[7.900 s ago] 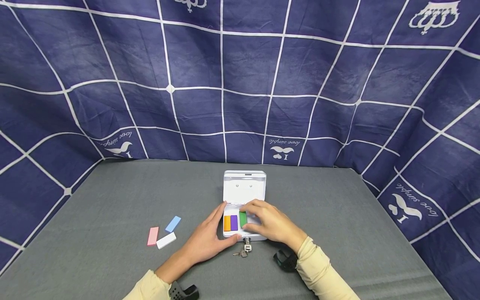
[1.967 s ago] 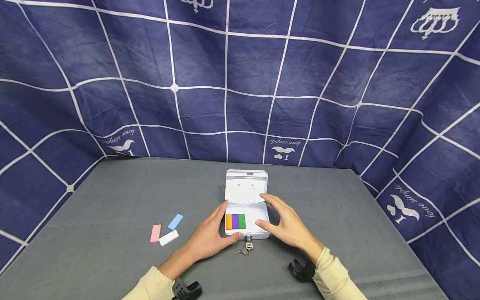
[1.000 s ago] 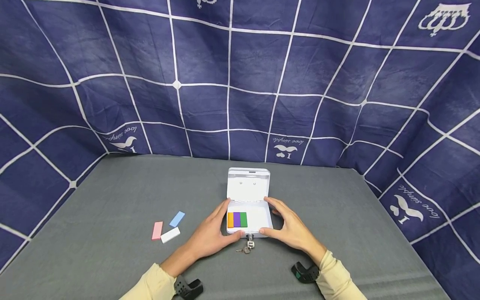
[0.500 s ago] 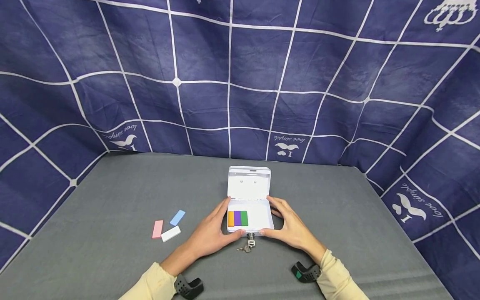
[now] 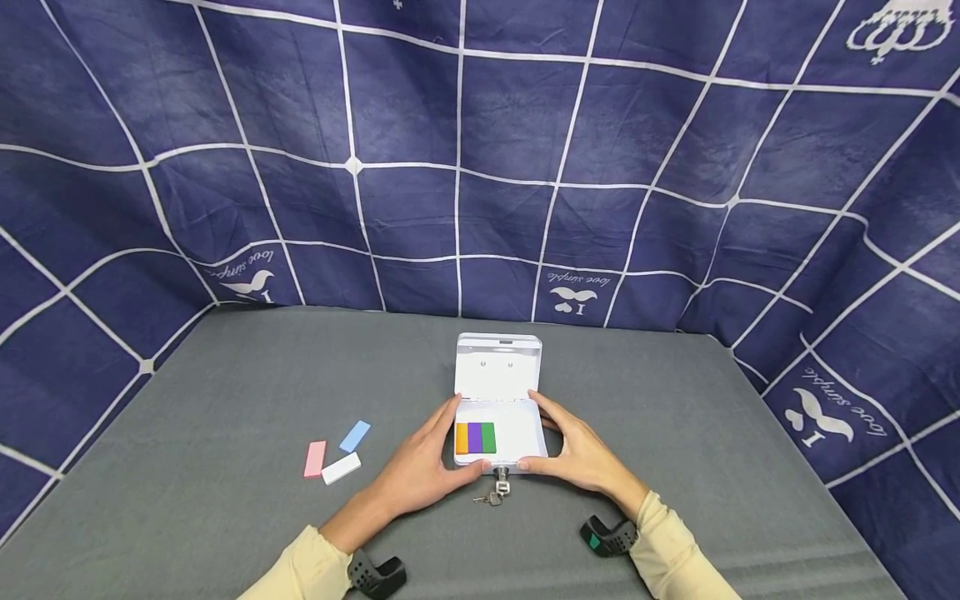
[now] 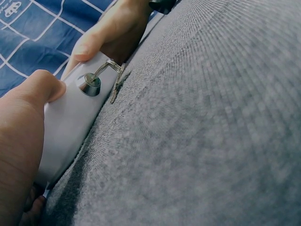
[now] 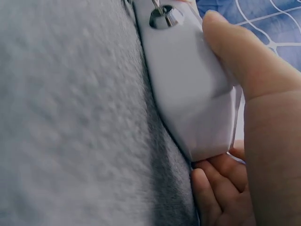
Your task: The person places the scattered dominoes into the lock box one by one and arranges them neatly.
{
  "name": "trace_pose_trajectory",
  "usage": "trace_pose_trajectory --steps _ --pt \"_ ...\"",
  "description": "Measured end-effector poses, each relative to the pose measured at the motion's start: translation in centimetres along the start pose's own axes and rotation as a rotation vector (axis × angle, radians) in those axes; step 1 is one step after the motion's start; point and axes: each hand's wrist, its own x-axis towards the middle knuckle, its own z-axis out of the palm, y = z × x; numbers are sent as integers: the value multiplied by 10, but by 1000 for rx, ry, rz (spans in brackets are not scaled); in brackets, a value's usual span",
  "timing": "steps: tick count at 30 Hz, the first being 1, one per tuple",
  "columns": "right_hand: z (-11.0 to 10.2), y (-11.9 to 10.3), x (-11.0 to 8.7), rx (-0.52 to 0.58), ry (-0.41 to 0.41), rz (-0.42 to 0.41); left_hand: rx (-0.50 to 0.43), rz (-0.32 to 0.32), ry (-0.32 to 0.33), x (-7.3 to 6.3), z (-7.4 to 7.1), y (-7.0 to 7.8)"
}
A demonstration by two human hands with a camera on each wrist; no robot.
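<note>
Presently, the white box point(image 5: 519, 427) stands on the surface point(image 5: 652, 392), well apart from its left and right edges, with room behind the upright lid point(image 5: 498, 379). The left hand point(image 5: 416, 468) and right hand point(image 5: 581, 454) grip the box, fingers half open around its sides. Inside, the orange block point(image 5: 462, 438), purple block point(image 5: 476, 438) and green block point(image 5: 488, 437) lie together at its left wall. The pink block point(image 5: 315, 459), white block point(image 5: 341, 468) and blue block point(image 5: 355, 436) lie nearer the left edge.
</note>
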Motion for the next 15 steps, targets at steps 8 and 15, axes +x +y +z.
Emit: trace_pose_trajectory --steps 8,15 --pt "-2 5 4 10 -20 0 -6 -14 -3 1 -1 1" --pt "1 4 3 11 -11 21 -4 -15 -6 0 0 0"
